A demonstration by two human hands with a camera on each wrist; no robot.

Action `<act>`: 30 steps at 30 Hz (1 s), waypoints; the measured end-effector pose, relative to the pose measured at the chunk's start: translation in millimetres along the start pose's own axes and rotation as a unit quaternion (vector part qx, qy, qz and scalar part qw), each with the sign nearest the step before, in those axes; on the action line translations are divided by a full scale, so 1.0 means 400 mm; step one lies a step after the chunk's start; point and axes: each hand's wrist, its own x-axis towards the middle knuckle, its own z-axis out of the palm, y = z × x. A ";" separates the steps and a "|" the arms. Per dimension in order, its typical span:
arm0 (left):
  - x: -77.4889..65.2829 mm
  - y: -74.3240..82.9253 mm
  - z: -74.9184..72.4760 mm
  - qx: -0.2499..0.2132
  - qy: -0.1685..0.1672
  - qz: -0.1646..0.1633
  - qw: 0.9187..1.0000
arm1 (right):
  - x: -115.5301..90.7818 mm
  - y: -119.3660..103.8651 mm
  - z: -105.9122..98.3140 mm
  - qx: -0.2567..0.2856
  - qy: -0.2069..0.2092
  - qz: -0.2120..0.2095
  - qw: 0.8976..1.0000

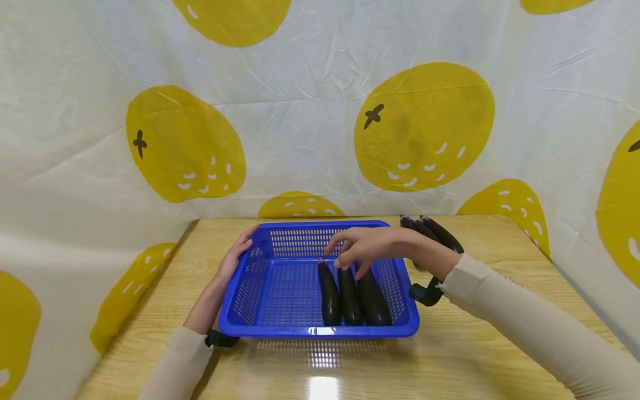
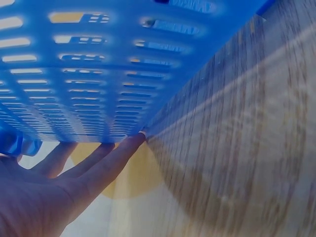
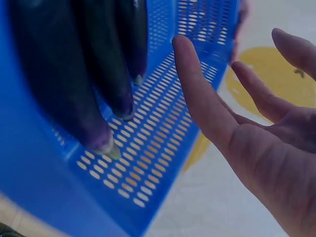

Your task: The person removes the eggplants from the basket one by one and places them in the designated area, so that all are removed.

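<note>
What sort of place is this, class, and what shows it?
Probably a staged indoor work area: a fruit-print backdrop behind a wood-grain table bearing a blue plastic basket of eggplants.

We see a smooth, shiny plastic basket (image 1: pixel 280 332), glossy-skinned eggplants (image 1: pixel 351 303) and a polished, wood-grained tabletop (image 1: pixel 465 344). The backdrop (image 1: pixel 300 139) looks like creased fabric with a faint sheen; the sleeves (image 1: pixel 525 322) are matt cloth.

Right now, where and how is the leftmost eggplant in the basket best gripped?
Probably around mid-body on the leftmost eggplant, from above: it is long and slim, and the bare floor of the basket leaves room on its left.
</note>
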 end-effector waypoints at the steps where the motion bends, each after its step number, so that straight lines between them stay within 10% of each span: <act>1: 0.000 -0.001 0.000 0.000 0.000 0.000 1.000 | 0.013 -0.001 0.003 0.007 -0.003 0.013 1.000; 13: 0.005 -0.005 0.001 0.008 -0.003 0.006 1.000 | 0.121 0.007 0.035 0.033 -0.037 0.110 0.993; 30: 0.006 0.000 0.002 0.007 -0.004 0.008 1.000 | 0.180 0.047 0.073 0.048 -0.036 0.099 0.993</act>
